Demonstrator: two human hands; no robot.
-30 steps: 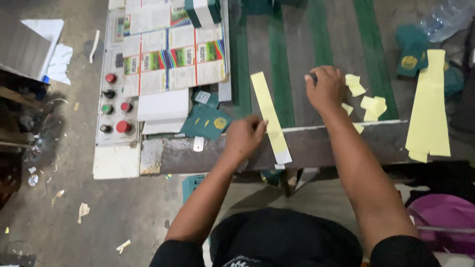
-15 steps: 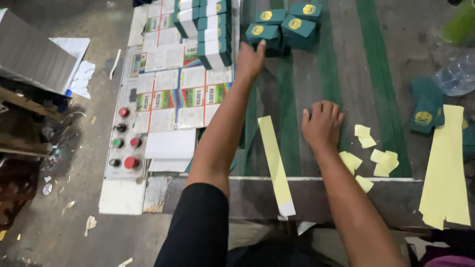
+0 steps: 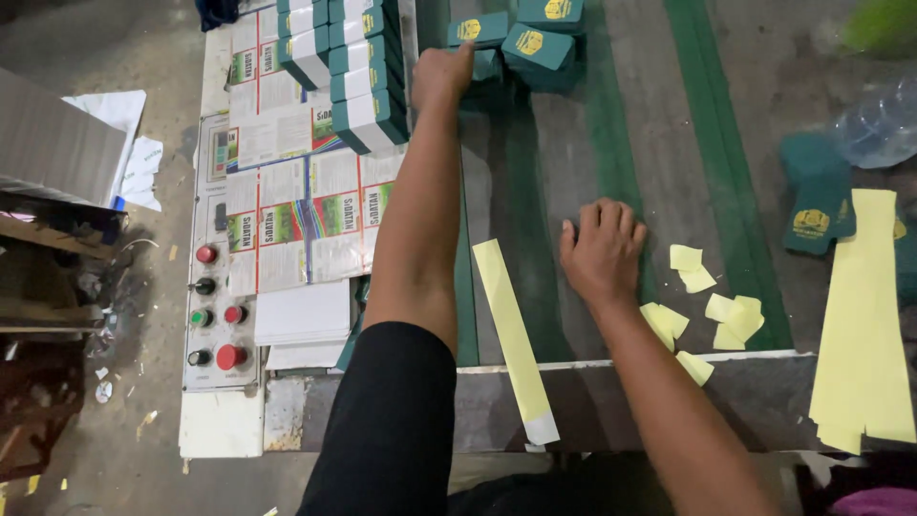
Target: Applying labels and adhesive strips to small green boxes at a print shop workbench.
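Reaching forward, my left hand [image 3: 441, 76] curls around a green booklet [image 3: 485, 65]; my right hand [image 3: 600, 250] rests spread flat on the counter [image 3: 573, 143], yellow strip [image 3: 511, 334] just left.

Between the left hand [image 3: 441, 76] and right hand [image 3: 600, 250] the desk [image 3: 559, 162] lies bare, crossed only by a flat yellow strip [image 3: 511, 334]. Far ahead, green packs [image 3: 521, 43] block the way; stacked boxes [image 3: 349, 81] wall the left. Paper scraps [image 3: 707, 311] lie flat right of the right hand, yellow sheets [image 3: 864, 325] beyond
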